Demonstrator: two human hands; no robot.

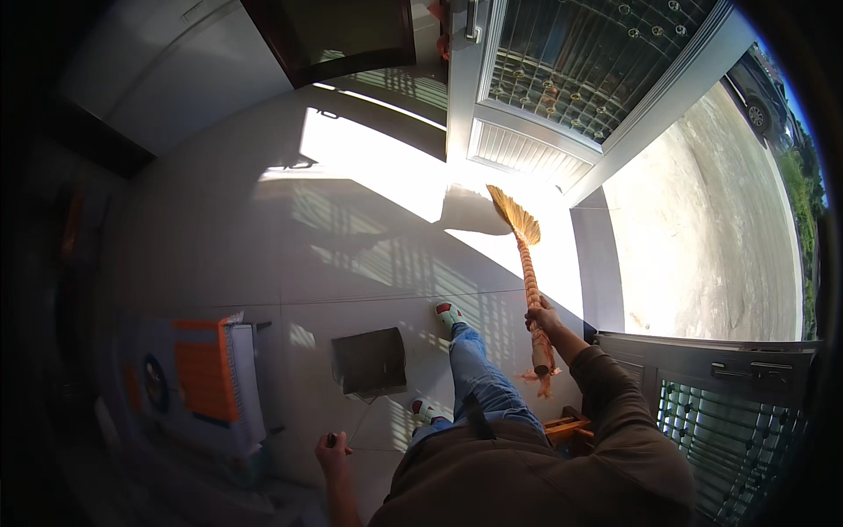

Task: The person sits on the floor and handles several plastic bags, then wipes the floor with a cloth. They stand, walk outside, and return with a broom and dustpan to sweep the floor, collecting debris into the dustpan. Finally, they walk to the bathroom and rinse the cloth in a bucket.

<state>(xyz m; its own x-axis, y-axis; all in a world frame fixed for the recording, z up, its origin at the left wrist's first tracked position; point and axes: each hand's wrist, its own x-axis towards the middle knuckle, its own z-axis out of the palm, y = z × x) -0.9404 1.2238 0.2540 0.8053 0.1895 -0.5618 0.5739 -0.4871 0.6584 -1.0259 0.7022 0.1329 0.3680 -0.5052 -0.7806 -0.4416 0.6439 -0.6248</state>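
Observation:
A straw broom (529, 277) with a braided handle is in the grip of my right hand (545, 318), which is wrapped round the handle near its frayed top. The fanned bristles (516, 216) point away from me, over the sunlit floor by the door. Low in the view, my left hand (333, 455) is closed round the dark end of a thin handle. That handle runs up to a grey dustpan (369, 362), at floor level left of my feet.
A glazed door (571, 79) stands open at the far right, beside a doorway to sunlit concrete (694, 202) and a parked car (760, 101). Another grilled door panel (738, 422) is at my right. An orange-and-white boxy object (206, 373) stands left; a wooden stool (569, 429) sits by my right hip.

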